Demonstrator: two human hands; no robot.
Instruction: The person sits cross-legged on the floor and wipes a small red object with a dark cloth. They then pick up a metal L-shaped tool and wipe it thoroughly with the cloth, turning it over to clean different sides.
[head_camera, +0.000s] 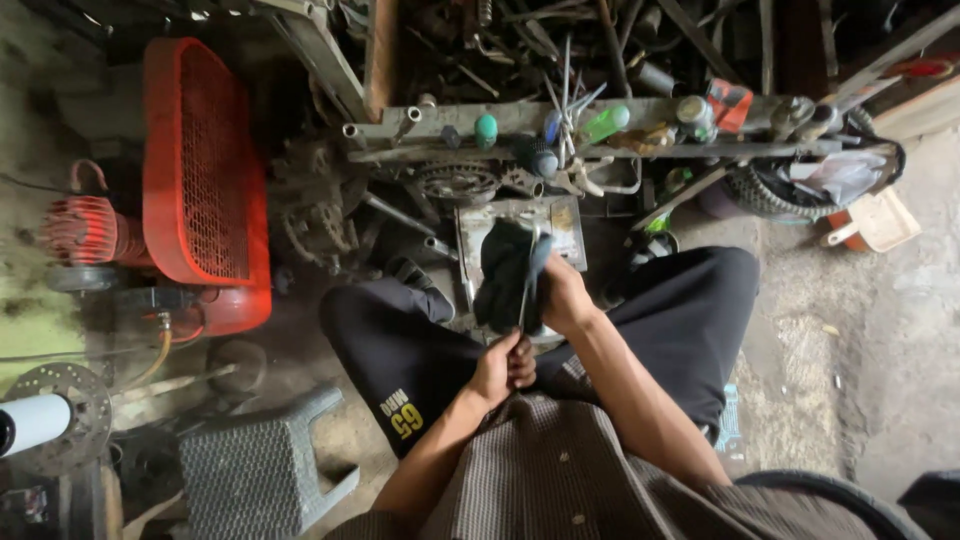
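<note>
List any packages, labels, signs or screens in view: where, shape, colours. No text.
Print on trouser leg: lower centre-left on the black trousers, small yellow marking.
Red-and-black tag or package: on the tool rack, upper right, angular.
White bag or wrapper: right end of the rack, crumpled.
No screens or signs.

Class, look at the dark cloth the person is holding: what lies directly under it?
Under the dark cloth a grey metal tray shows at its edges. The right hand grips the cloth and the left hand a thin tool. The tray's middle is covered.
</note>
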